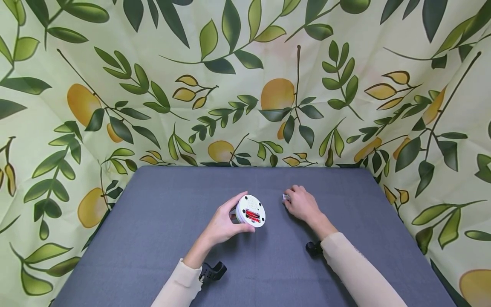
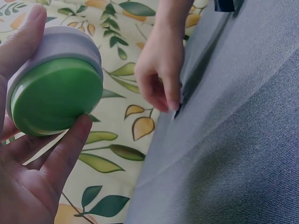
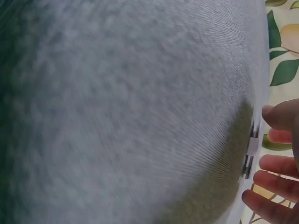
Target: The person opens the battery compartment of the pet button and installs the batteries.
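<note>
My left hand [image 1: 226,221] grips a round green-and-white push button [image 1: 251,200] by its rim, raised over the table. Its white underside faces up in the head view, with small holes, dark feet and an uncovered battery slot holding red batteries [image 1: 252,215]. The left wrist view shows its green domed top [image 2: 56,95]. Over to the right, my right hand [image 1: 303,204] reaches down to a small whitish piece [image 3: 252,146] with dark ends, lying on the cloth. In the right wrist view the thumb and fingers are spread apart beside that piece.
A grey-blue cloth [image 1: 184,192] covers the table. Behind it and at both sides hangs a curtain [image 1: 238,115] printed with leaves and fruit. A black wrist mount [image 1: 214,271] sits at the left cuff, another black mount [image 1: 313,249] at the right one.
</note>
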`<state>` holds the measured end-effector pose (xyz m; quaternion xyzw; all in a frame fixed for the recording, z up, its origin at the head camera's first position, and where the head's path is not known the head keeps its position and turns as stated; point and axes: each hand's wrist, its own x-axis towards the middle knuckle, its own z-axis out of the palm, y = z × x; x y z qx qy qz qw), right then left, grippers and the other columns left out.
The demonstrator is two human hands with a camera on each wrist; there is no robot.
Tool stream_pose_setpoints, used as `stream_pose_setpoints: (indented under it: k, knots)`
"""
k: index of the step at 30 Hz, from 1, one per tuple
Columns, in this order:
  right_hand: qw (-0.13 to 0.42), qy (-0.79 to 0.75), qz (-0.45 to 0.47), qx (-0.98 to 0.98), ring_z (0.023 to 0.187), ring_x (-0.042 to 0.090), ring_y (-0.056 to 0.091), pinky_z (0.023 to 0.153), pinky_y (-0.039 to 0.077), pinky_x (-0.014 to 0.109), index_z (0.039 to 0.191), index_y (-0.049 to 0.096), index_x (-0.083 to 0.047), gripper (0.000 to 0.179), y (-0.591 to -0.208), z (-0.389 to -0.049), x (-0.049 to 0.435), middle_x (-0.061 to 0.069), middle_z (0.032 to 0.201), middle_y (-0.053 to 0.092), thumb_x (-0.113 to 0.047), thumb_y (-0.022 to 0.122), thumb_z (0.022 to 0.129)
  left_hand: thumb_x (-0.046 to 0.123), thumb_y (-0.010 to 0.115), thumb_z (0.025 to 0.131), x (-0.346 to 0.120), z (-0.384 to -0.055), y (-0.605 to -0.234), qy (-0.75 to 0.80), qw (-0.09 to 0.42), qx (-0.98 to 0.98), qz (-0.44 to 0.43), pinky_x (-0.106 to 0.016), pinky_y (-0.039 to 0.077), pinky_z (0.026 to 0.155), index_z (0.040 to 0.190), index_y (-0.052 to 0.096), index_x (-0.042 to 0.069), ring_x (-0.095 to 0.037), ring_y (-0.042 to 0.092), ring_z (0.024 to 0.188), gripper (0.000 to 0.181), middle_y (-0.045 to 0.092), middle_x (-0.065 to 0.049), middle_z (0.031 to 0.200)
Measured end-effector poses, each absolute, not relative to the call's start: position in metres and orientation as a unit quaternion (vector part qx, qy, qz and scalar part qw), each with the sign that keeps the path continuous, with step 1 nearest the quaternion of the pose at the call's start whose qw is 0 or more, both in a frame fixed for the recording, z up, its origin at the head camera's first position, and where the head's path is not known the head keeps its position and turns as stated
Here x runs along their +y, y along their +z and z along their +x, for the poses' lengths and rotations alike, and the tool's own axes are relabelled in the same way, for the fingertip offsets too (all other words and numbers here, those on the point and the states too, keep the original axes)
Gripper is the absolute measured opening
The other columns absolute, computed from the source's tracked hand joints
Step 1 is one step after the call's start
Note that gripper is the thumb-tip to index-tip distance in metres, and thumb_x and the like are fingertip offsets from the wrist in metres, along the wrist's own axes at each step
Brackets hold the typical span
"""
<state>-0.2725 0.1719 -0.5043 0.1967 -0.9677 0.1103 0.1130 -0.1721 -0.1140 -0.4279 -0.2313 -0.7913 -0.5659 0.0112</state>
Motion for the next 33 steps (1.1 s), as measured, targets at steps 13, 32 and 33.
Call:
stream_pose_setpoints:
  k: [13,32,33]
  knots:
    - [0.108,0.101,0.193,-0.97,0.087,0.029,0.056,0.073,0.054,0.047,0.095,0.074,-0.009,0.006,-0.509,-0.273,0.166,0.009,0.094,0.062,-0.012,0.07,0.094,0.007,0.096,0.067,-0.118,-0.187,-0.462,-0.592,0.002,-0.773,-0.227,-0.038,0.057,0.09,0.152,0.047,0.01,-0.023,0.061,0.116,0.097,0.054,-0.01,0.146]
    - [0.159,0.113,0.211,-0.958,0.081,0.03,0.058,0.067,0.055,0.048,0.09,0.076,-0.007,0.009,-0.507,-0.272,0.166,0.007,0.084,0.062,-0.011,0.07,0.095,0.011,0.096,0.069,-0.119,-0.187,-0.46,-0.592,0.007,-0.772,-0.23,-0.041,0.057,0.09,0.151,0.048,0.013,-0.024,0.062,0.115,0.095,0.055,-0.009,0.145]
    - [0.161,0.117,0.209,-0.957,0.081,0.029,0.058,0.067,0.055,0.048,0.091,0.076,-0.006,0.008,-0.506,-0.271,0.166,0.006,0.084,0.062,-0.011,0.07,0.094,0.011,0.095,0.069,-0.119,-0.187,-0.46,-0.592,0.007,-0.773,-0.231,-0.04,0.057,0.09,0.151,0.048,0.013,-0.024,0.062,0.115,0.095,0.055,-0.009,0.145]
